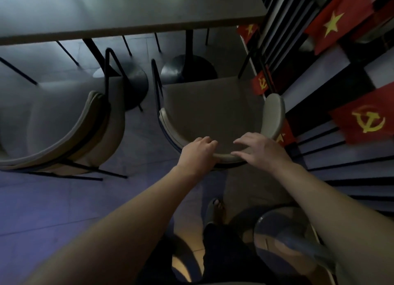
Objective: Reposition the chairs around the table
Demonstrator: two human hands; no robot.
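A long pale rectangular table top on black pedestal bases is seen across the top. A beige curved-back chair with thin black metal legs is placed just before its right end, seat toward the table. A matching beige chair is set beside it on the left. The curved backrest is gripped by the left hand, fingers curled over its rim. The right hand is rested on the same rim, fingers spread and loosely bent. Red flags with yellow emblems are hung at the right; no writing is legible.
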